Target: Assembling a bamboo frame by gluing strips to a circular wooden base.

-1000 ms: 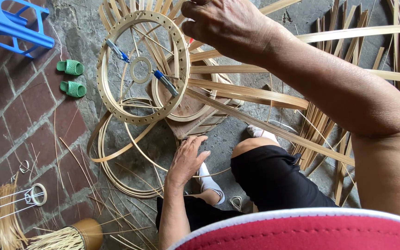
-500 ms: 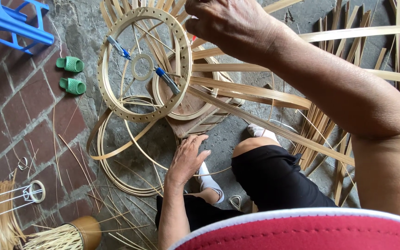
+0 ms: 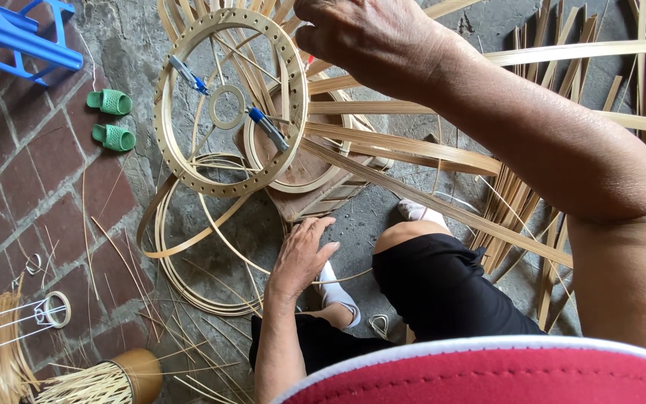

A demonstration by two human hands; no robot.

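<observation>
Left of perforated bamboo ring [image 3: 230,105]: blue stool [image 3: 10,31], green sandals [image 3: 111,120]. Few strips threaded thru ring's holes, most holes bare; judged early stage. Below ring: left hand [image 3: 300,258] spread flat on floor amid loose hoops. Right of ring: right hand [image 3: 371,41] curled on flat bamboo strips [image 3: 405,142], grip hidden, w/ strips fanning across, crowding knee.

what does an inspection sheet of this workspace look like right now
surface: grey concrete floor beside red brick paving
job's things: perforated bamboo ring with thin strips threaded through; flat bamboo strips fanning out
clutter: loose coiled hoops, bundle of thin sticks, green sandals, blue stool
hands: left hand resting low, fingers spread; right hand gripping strips near the ring's upper edge
cables: nothing seen
surroundings: person's own knees and white socks
</observation>
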